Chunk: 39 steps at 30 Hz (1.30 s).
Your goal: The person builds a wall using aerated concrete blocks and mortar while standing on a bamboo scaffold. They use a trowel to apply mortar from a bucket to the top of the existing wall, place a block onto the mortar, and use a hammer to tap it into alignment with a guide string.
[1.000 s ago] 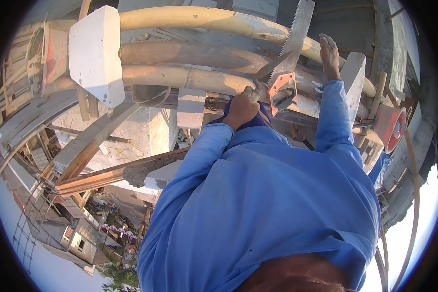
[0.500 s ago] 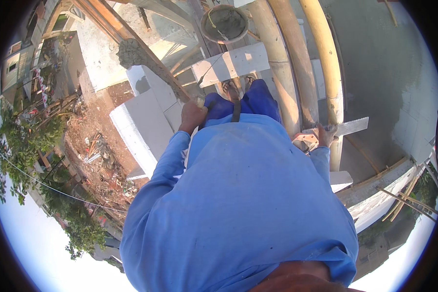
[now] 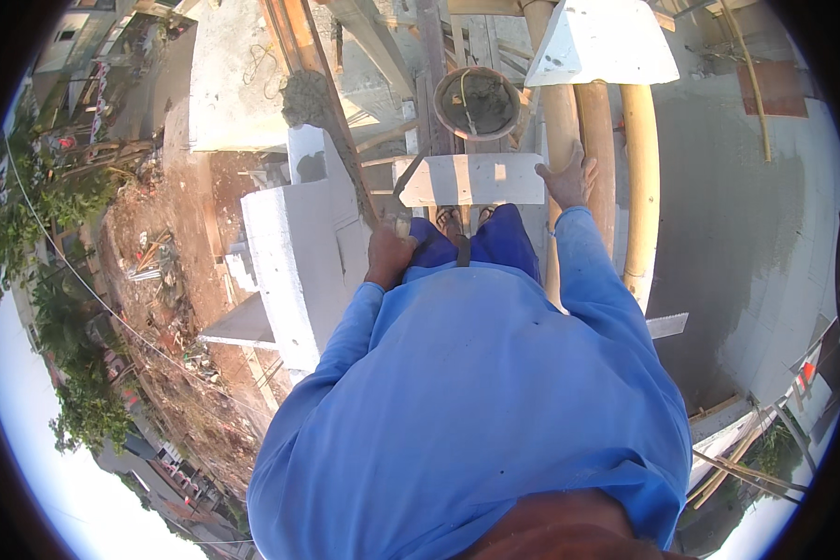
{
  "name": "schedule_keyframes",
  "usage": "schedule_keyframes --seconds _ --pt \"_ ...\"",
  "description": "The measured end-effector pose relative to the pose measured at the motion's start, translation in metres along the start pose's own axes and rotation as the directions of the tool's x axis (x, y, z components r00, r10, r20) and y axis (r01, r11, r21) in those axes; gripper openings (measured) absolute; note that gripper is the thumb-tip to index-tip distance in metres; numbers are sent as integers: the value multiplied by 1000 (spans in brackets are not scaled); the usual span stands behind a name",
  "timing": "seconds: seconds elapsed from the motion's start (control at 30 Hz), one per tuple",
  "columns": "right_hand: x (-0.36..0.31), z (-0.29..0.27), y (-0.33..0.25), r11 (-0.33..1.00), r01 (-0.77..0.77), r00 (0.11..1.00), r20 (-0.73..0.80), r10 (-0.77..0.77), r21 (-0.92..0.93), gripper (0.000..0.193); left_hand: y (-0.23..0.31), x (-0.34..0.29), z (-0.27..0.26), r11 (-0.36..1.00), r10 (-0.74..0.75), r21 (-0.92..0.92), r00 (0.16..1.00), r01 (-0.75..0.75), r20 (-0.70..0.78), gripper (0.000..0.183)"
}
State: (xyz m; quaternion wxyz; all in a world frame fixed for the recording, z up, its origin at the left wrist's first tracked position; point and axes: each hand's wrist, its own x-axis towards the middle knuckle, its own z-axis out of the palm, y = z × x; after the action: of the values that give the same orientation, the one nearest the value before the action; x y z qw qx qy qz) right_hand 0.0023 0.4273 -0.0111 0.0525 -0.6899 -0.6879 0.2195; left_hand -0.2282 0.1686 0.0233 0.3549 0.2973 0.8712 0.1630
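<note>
My left hand (image 3: 392, 254) is closed around the pale handle of a trowel (image 3: 408, 175), its dark blade seen nearly edge-on. A long, light block (image 3: 439, 182) lies crosswise in front of my feet. At its right end my right hand (image 3: 571, 179) is open, thumb and fingers spread, over the bamboo poles (image 3: 642, 187); whether it touches the block I cannot tell. A handsaw (image 3: 667, 325) shows only its blade end beyond my right sleeve; its handle is hidden. Beyond the block stands a round bucket (image 3: 479, 103) with grey mortar in it.
White blocks form a wall (image 3: 285, 271) on my left, with a mortar-smeared timber (image 3: 331, 121) slanting above it. Another white block (image 3: 607, 47) rests across the bamboo poles. Rubble ground (image 3: 149, 261) lies below left; a grey surface (image 3: 719, 233) spreads on the right.
My right hand has let go of the saw and moved forward and left to the end of the long block. My left hand still holds the trowel. The view has shifted.
</note>
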Motion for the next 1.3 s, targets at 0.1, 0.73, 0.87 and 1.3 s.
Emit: schedule_keyframes --seconds 0.1,0.73,0.87,1.3 --pt "23 13 -10 998 -29 1000 -11 29 -48 95 -7 -5 -9 999 -50 -7 999 50 -20 53" --pt "29 14 -15 972 -72 997 8 75 -225 87 -24 12 7 966 -239 -125 967 228 -88 55" --pt "31 16 -14 964 -78 997 0 81 -256 88 -29 9 13 939 -337 -72 941 337 12 57" --pt "32 22 -12 969 -45 999 -17 42 -244 89 -23 0 12 938 -336 -55 938 341 87 63"
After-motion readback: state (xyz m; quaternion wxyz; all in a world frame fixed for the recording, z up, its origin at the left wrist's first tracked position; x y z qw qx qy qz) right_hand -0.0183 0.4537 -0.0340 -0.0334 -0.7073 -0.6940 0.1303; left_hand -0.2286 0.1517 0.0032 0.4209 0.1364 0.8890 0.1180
